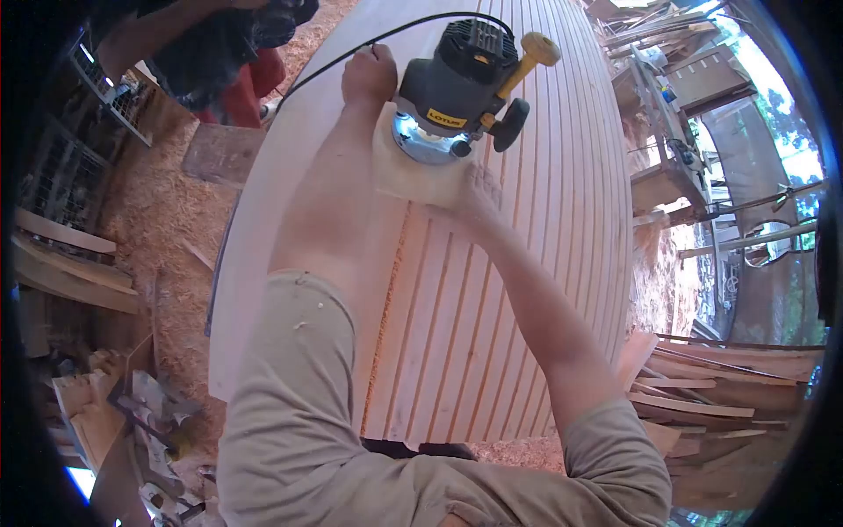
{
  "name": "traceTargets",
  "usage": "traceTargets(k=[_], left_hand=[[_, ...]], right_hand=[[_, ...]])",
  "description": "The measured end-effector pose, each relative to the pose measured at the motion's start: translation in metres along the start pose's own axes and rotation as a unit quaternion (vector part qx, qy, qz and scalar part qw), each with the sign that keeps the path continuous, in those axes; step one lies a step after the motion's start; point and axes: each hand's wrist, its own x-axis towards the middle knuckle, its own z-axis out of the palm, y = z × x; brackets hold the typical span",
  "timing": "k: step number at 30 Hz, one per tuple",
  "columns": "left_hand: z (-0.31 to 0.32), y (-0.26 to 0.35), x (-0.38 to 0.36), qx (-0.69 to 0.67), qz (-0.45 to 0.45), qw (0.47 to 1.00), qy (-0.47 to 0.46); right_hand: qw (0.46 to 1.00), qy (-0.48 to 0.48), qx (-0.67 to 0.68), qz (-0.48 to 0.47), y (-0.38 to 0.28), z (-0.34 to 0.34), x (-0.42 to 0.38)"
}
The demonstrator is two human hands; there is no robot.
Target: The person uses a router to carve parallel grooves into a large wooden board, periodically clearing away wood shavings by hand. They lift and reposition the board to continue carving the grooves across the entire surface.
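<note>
A black and yellow router (448, 88) with a lit base stands on a pale square base board (413, 176) on the grooved wooden panel (439, 325). My left hand (369, 77) is closed at the router's left side, and its grip is partly hidden. A black cord (413, 24) runs past that hand and over to the motor. On the near right corner of the base board, my right hand (479, 195) is closed around the edge, below the router's black knob (509, 125). Long parallel grooves cover the panel's right part, while its left part is smooth.
Another person (219, 53) stands at the upper left, near the panel. Shavings (167, 193) cover the floor. Scrap wood is stacked at right (729, 378) and at left (79, 263). A wooden bench (659, 132) with tools stands beyond the panel's right edge.
</note>
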Motion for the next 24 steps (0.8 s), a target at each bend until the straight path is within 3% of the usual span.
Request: traceTargets(k=[1,2,4,6,7,8,10,11,13,14,16,20,24], left_hand=[[0.002,-0.007,0.0,0.012,0.012,1.0,-0.005],[0.0,-0.02,-0.006,0.106,0.139,0.984,-0.016],[-0.024,-0.034,-0.023,-0.006,0.018,0.996,-0.087],[-0.054,-0.09,-0.071,0.174,0.261,0.949,-0.003],[-0.077,-0.114,-0.098,0.111,0.298,0.948,0.018],[-0.11,-0.083,-0.148,-0.036,0.017,0.999,0.028],[-0.168,-0.083,-0.233,0.068,-0.07,0.993,0.069],[-0.2,-0.068,-0.271,0.057,-0.144,0.988,0.027],[-0.223,-0.092,-0.341,0.167,-0.196,0.963,0.077],[-0.226,-0.098,-0.364,0.181,-0.202,0.959,0.081],[-0.218,-0.089,-0.397,0.432,-0.099,0.896,0.026],[-0.207,-0.044,-0.384,0.427,-0.17,0.888,0.021],[-0.207,-0.053,-0.385,0.418,-0.144,0.896,0.039]], right_hand=[[1.0,-0.002,0.004,0.0,0.003,0.003,0.002],[1.0,0.014,0.009,-0.01,0.006,0.007,0.005],[0.999,0.024,0.022,-0.022,0.005,0.01,0.003],[1.0,0.01,0.012,-0.017,-0.007,0.001,0.005],[0.999,0.014,0.024,-0.02,-0.011,0.003,0.008],[0.999,0.017,0.031,-0.021,-0.013,0.005,0.01],[0.998,0.019,0.047,-0.031,-0.018,0.01,0.012],[0.998,0.017,0.049,-0.037,-0.022,0.011,0.015],[0.997,0.004,0.063,-0.049,-0.026,0.019,0.018],[0.996,0.027,0.071,-0.052,-0.028,0.024,0.02],[0.995,0.037,0.075,-0.056,-0.034,0.02,0.025],[0.998,0.021,0.031,-0.051,-0.037,0.019,0.031],[0.997,0.038,0.037,-0.057,-0.04,0.016,0.028]])
